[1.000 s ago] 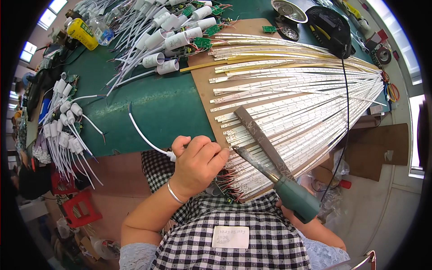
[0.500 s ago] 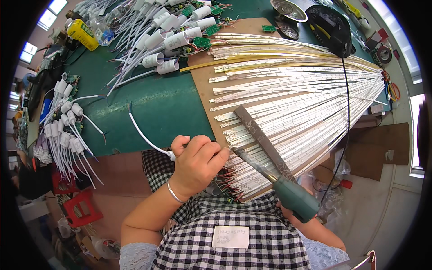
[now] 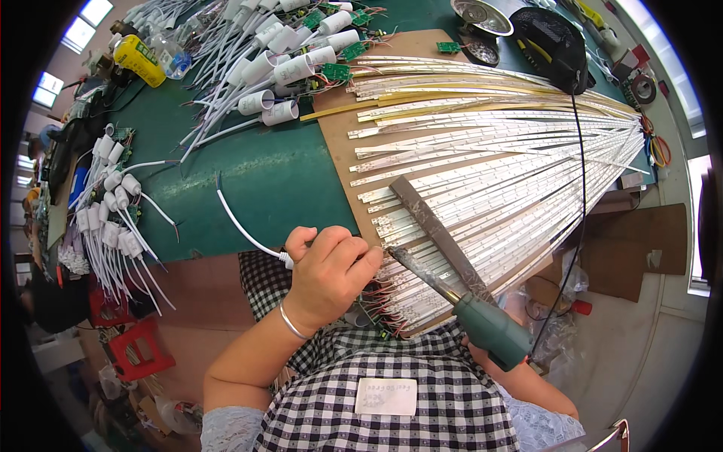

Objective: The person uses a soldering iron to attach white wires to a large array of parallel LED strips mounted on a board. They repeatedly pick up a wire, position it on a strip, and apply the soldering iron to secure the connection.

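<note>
My left hand (image 3: 330, 273) is closed at the near table edge, its fingertips by the ends of the LED strips. A white cable (image 3: 242, 225) with bare wires at its far end runs into the fist; whatever it joins is hidden in the palm. My right hand (image 3: 482, 355), mostly covered, grips a soldering iron (image 3: 493, 329) by its green handle. The iron's dark, crusted tip points up-left, close to my left fingertips and the strip ends. Many white LED strips (image 3: 512, 177) fan out across a brown board (image 3: 339, 139). Red wires (image 3: 385, 294) show at the nearest ends.
A flat brown bar (image 3: 437, 233) lies across the strips. White lamp caps (image 3: 280, 113) with cables and green circuit boards crowd the far left; another bunch (image 3: 113, 203) hangs at the left edge. Behind are a yellow bottle (image 3: 139, 60), a metal dish (image 3: 483, 16) and a black mesh cap (image 3: 551, 47).
The soldering iron's handle has shifted very slightly left and up. My left hand keeps its place and grip.
</note>
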Demonstrator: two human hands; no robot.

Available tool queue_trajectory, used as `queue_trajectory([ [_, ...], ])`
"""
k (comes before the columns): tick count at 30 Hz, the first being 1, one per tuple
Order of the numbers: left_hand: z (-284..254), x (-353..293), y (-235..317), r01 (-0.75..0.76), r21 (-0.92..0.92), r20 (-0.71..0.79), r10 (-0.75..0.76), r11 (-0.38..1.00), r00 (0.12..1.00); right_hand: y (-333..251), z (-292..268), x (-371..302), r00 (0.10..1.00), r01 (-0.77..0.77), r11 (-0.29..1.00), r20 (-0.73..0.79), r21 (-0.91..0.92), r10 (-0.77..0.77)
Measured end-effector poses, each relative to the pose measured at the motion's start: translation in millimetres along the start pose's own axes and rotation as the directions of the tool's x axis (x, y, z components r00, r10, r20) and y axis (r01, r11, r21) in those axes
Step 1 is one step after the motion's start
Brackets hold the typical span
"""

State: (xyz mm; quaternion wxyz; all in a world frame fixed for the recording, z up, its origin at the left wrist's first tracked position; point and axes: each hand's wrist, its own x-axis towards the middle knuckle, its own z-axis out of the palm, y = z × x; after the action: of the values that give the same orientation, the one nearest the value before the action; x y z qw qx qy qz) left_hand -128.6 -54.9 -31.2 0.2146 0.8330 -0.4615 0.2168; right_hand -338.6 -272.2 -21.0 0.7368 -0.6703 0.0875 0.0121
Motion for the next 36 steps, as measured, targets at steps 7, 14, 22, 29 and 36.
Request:
queue_trajectory([
  [7, -0.6, -0.7, 0.0, 0.006, -0.005, 0.004, -0.006, 1.0, 1.0, 11.9, -20.1, -3.2, 0.987, -0.155, 0.962, 0.088, 0.225, 0.138],
  [14, -0.4, -0.2, 0.4, 0.005, 0.001, -0.003, -0.005, 1.0, 1.0, 5.8, -6.6, 2.7, 0.99, -0.14, 0.937, 0.035, 0.32, 0.136],
  [22, 0.5, -3.0, -0.9, -0.001, 0.003, 0.009, 0.001, 1.0, 1.0, -9.9, -7.1, 6.7, 0.994, -0.068, 0.994, 0.074, -0.082, 0.074],
  [29, -2.2, -1.1, 1.3, 0.006, 0.006, 0.04, -0.006, 1.0, 0.999, -26.5, 1.7, 9.5, 0.997, -0.045, 0.946, -0.067, -0.32, 0.025],
  [36, -4.0, 3.3, 1.4, 0.004, -0.013, 0.015, -0.003, 1.0, 1.0, -22.9, 0.3, 2.7, 0.992, -0.026, 0.982, -0.128, -0.186, 0.002],
])
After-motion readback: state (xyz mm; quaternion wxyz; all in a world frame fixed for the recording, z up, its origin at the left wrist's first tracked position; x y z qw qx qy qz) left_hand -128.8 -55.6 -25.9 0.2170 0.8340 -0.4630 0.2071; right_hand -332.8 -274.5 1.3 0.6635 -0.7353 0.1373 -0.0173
